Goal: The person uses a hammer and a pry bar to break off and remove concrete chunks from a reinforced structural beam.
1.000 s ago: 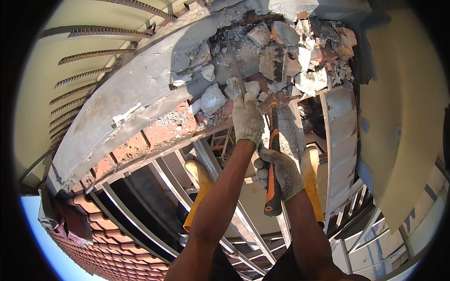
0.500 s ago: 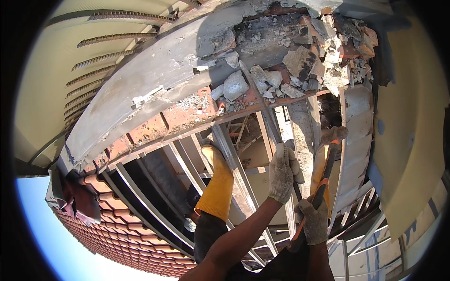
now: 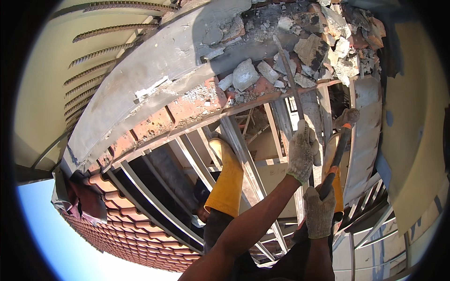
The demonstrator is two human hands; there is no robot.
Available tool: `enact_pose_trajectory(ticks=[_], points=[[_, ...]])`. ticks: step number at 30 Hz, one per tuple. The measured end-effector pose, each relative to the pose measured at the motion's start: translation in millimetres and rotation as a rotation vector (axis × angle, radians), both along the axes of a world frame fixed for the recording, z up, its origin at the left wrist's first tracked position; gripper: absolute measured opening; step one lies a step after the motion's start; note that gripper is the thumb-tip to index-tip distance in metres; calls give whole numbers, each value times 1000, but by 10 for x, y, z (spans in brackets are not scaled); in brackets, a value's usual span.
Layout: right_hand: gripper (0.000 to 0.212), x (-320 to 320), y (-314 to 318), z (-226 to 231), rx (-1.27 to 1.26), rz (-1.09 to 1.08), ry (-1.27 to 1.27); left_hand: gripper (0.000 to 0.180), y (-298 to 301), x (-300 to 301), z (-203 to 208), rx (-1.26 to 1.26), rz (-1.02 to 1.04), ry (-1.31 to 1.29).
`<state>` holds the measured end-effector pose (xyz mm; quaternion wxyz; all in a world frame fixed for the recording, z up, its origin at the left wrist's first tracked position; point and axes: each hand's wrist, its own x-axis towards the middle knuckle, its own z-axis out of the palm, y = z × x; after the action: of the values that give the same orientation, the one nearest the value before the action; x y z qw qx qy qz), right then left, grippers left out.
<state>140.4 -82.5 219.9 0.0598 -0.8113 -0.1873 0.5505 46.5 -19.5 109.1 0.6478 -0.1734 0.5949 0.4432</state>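
The metal rod (image 3: 289, 75) slants up from the left hand (image 3: 301, 152), its gloved fingers wrapped around the lower part; a short end pokes out below the glove. Right of the rod, the hammer (image 3: 341, 145) stands head up, its orange-and-black handle gripped in the closed, gloved right hand (image 3: 319, 210). The hammer head is well apart from the rod.

The rod's upper tip lies over the edge of the grey concrete (image 3: 140, 79); whether it touches cannot be told. Broken chunks (image 3: 245, 75) rest just left of the rod on a reddish tile ledge (image 3: 154, 122), and a larger rubble heap (image 3: 340, 51) crowds its right side. The ledge's near edge runs beneath the rod; below it, metal rafters (image 3: 246, 168) leave open gaps left and right of the rod, the widest a dark one at far left. A pale sheet (image 3: 417, 117) bounds the space well to the right.

The left yellow boot (image 3: 227, 180), left of and below the rod, shows plainly; the right one is mostly covered by the hammer and right hand. The hammer's butt is hard to make out, as is a dark shape beside the left boot.
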Motion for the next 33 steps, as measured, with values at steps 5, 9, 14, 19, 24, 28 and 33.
enact_pose_trajectory(ticks=[5,9,14,19,24,28,33], points=[[28,249,32,-106,12,26,-10,53,-43,-2,82,-132,120,-1],[35,40,129,-330,31,-68,107,51,51,-189,-260,-16,201,39],[54,161,56,-320,276,17,49,57,-73,-411,-553,63,248,-105],[45,522,211,-98,577,-247,12,62,1,-484,-590,266,333,-433],[30,843,256,143,402,-808,254,63,203,-137,-662,175,305,-313],[19,850,-138,372,136,-830,207,75,109,-341,-1218,441,252,-455],[19,927,-892,512,32,-873,-26,75,91,-236,-1355,489,261,-596]])
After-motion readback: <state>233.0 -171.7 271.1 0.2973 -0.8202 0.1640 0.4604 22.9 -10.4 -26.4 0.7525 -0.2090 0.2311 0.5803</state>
